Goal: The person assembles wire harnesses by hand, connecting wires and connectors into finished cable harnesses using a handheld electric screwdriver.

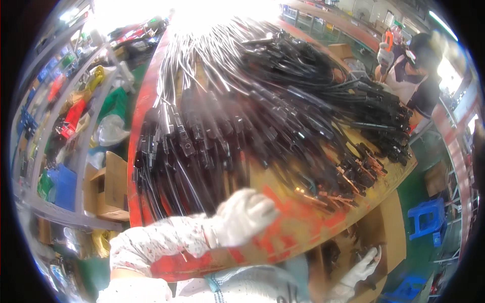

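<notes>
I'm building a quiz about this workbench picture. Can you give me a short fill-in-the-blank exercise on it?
1. The left hand wears a ____ glove and rests at the near end of the black cables.
2. The cables are heaped on a workbench whose top is yellow with worn ____ paint.
3. The right hand reaches down into a ____ box below the bench edge.
4. At lower right stands a ____ plastic stool.

Missing words: white; red; cardboard; blue

2 gloved hands (242,214), 2 stools (424,217)
</notes>
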A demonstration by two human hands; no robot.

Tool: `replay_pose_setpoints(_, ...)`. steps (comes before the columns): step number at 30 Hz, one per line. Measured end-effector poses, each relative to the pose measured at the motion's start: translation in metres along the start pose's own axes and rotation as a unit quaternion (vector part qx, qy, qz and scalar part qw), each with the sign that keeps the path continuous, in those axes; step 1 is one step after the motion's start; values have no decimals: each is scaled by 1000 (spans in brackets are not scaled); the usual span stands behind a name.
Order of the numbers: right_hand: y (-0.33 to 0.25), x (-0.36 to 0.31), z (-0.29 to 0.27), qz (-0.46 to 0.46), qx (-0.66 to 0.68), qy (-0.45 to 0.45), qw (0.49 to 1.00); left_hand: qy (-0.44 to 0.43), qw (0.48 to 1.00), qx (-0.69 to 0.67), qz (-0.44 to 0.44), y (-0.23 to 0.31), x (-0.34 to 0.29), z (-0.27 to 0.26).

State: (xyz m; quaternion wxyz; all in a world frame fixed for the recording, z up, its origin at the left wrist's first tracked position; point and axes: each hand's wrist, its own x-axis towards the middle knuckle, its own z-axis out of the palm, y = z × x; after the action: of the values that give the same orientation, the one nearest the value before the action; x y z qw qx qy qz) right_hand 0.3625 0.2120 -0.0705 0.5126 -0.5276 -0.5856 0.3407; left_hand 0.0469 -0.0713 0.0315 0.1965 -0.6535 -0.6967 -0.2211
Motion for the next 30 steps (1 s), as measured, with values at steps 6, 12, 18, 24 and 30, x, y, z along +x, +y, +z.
replay_pose_setpoints(6, -94, -72, 77, -113, 59, -267, 955, -51, 710, -651, -265, -66, -36, 27)
replay_pose_setpoints(12, -127, -103, 104, -417, -66, -406, 810, -205, 974, -56, 78, -73, 32, 15)
replay_pose_setpoints(18, -82, -101, 79, -348, -114, -384, 847, -122, 984, -130, 26, -62, 13, 18)
replay_pose_setpoints(24, -89, -111, 105, -379, -153, -313, 857, -90, 979, -182, 36, -61, 18, 43)
replay_pose_setpoints(30, -116, -103, 109, -346, -157, -397, 836, -120, 973, -195, 14, -62, 32, 31)
